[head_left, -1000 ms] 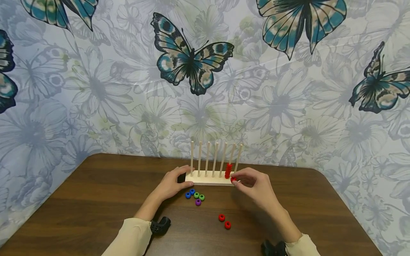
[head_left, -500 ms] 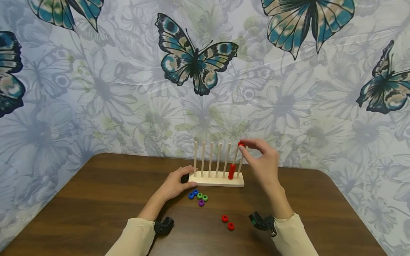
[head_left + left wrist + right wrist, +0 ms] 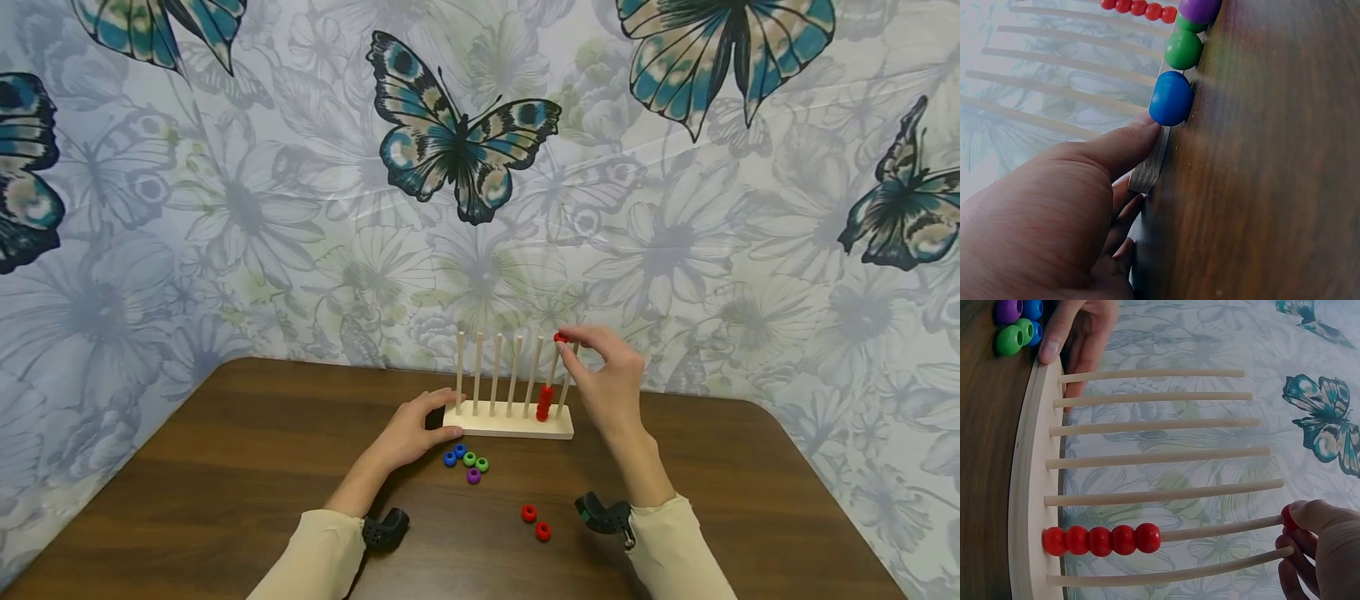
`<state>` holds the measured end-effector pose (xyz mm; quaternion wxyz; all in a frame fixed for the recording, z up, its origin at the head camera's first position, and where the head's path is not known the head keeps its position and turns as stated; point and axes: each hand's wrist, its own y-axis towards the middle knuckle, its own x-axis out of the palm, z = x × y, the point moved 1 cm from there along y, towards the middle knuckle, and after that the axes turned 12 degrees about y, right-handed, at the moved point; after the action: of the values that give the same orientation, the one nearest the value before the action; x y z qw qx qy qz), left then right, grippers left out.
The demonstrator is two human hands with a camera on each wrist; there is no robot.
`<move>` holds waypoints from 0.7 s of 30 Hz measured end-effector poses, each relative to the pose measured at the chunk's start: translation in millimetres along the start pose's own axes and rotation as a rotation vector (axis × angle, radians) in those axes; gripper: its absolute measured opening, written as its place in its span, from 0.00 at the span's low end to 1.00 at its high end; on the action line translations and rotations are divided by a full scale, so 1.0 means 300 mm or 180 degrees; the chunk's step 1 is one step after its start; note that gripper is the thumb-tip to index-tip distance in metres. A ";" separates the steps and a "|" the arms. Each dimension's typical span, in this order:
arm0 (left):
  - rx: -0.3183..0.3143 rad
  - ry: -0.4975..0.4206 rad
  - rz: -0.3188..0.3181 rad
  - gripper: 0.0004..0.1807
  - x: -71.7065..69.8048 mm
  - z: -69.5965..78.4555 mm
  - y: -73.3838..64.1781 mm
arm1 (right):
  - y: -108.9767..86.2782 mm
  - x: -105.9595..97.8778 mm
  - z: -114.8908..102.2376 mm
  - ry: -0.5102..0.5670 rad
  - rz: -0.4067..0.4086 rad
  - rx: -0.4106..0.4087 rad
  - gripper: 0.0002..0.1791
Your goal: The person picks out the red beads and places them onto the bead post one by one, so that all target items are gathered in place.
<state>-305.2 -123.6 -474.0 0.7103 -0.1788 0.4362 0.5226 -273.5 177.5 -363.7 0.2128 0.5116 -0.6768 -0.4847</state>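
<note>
Across the table runs the rack, pegs upright.

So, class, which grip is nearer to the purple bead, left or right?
Left. The left grip holds the wooden base, beyond and left of the purple bead; the right grip is farther, up and right, pinching a red bead by a peg tip.

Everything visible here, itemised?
Seven-peg rack: 1, beige, on table
Stacked beads: 5, red, second peg from right
Pinched bead: 1, red, that peg's tip
Loose beads: 2, red, on table
Blue beads: 2, blue, before rack
Green beads: 2, green, beside blue
Purple bead: 1, purple, near green
Table: 1, brown, under rack
Butterfly backdrop: 1, multicoloured, behind table
Sleeves: 2, cream, foreground
Wrist cameras: 2, black, beside sleeves
Left hand: 1, gripping rack
Right hand: 1, pinching bead
</note>
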 end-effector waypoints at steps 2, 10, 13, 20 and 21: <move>-0.0008 0.0001 0.0001 0.30 0.000 0.000 0.000 | 0.000 0.000 -0.001 -0.0019 -0.0022 -0.0010 0.11; -0.0008 0.0022 -0.0034 0.30 -0.003 0.003 0.003 | -0.003 -0.004 -0.001 -0.0030 -0.0066 -0.0012 0.09; -0.0007 0.0016 -0.0035 0.30 -0.004 0.004 0.003 | -0.004 -0.009 0.000 0.0001 -0.0093 0.0005 0.09; -0.0007 0.0003 -0.0039 0.30 -0.005 0.003 0.002 | -0.009 -0.023 0.001 -0.0038 -0.0197 0.0008 0.12; -0.0011 0.0004 -0.0044 0.31 -0.005 0.004 0.002 | -0.012 -0.028 0.000 -0.0059 -0.0218 0.0005 0.13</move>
<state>-305.3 -123.5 -472.0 0.7134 -0.1833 0.4345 0.5184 -268.6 185.0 -365.0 0.1895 0.5301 -0.6612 -0.4959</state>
